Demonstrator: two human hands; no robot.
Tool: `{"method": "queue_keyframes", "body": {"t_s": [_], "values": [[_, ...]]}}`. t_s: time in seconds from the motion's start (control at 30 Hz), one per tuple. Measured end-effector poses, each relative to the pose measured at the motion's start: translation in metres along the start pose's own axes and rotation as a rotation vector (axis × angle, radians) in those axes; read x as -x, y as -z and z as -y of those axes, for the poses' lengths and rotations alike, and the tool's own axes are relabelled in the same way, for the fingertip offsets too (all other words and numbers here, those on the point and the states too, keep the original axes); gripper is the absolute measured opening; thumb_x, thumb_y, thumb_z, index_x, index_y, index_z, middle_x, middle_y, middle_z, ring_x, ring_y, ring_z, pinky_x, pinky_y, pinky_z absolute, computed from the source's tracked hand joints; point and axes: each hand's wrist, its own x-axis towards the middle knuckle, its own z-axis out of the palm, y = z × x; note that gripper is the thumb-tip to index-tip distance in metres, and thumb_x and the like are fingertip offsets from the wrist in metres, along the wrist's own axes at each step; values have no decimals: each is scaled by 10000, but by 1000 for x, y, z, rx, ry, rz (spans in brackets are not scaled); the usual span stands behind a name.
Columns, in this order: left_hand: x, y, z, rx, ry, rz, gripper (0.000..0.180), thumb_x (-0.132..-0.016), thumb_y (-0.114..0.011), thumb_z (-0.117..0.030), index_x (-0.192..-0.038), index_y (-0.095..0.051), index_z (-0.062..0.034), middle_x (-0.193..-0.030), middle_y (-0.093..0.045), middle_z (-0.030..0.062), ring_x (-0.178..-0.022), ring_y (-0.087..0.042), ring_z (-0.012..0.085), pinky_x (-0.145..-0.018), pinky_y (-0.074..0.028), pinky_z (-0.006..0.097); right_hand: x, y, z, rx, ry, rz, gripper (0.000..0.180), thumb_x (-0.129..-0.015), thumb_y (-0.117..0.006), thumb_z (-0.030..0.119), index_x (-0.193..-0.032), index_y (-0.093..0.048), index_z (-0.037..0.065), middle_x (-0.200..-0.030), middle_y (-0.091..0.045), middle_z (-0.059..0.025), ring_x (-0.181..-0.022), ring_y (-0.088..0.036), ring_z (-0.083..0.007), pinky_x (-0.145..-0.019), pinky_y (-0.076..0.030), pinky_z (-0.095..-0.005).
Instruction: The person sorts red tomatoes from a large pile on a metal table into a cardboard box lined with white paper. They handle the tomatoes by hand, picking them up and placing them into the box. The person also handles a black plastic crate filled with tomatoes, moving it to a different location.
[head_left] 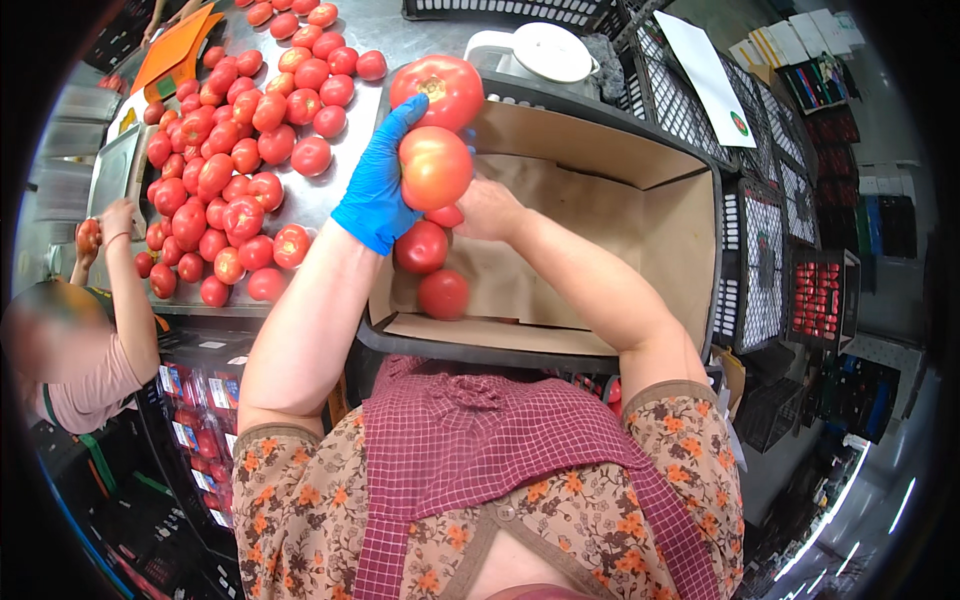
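My left hand [380, 185] wears a blue glove and holds two large tomatoes, a red one [440, 90] above and a paler orange-red one [435, 167] below, over the near left corner of a black crate lined with brown cardboard [620, 215]. My bare right hand [487, 210] reaches into the crate and closes on a small red tomato [445, 216]. Below it, two more red tomatoes [421, 247] [444, 294] lie on the cardboard liner against the crate's left wall.
Several loose red tomatoes [240, 150] cover the steel table [330, 190] to the left. A co-worker at the far left holds a tomato [88, 235]. A white lidded container [540, 55] sits behind the crate. Black crates [760, 270] stack on the right.
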Motion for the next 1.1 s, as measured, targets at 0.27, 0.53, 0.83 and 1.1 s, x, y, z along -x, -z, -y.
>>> {"method": "queue_keyframes", "body": {"t_s": [0.27,0.53,0.83,1.1], "values": [[2,-2,0,15,49,44,583,-857,-682,-439,-1261,-537,-44,-1054,-660,159,-927,-673,253,-819,-570,375,23,47,13,-639,-178,-159,673,-755,-719,381,-1299,-489,59,-1152,-607,-156,-952,-626,-253,-769,-541,-364],[-2,-3,3,24,169,90,617,-881,-637,-462,-1323,-493,-56,-1210,-618,156,-1071,-636,259,-900,-544,391,68,128,60,-1577,-396,-142,746,-882,-321,694,-1140,-586,46,-898,-668,-117,-603,-610,-193,-552,-512,-312],[10,-10,0,73,290,264,688,-878,-606,-533,-1378,-438,-90,-1303,-564,151,-1139,-603,306,-897,-531,511,71,124,75,-1488,-679,-471,594,-953,-291,605,-1161,-575,127,-906,-671,-89,-676,-630,-236,-441,-435,-337],[27,-15,-11,265,96,361,738,-856,-572,-603,-1411,-416,-143,-1440,-439,139,-1262,-482,374,-933,-418,698,39,149,101,-1259,-651,-554,491,-1006,-354,508,-1052,-611,92,-744,-620,-38,-534,-544,-135,-426,-403,-251]]}}
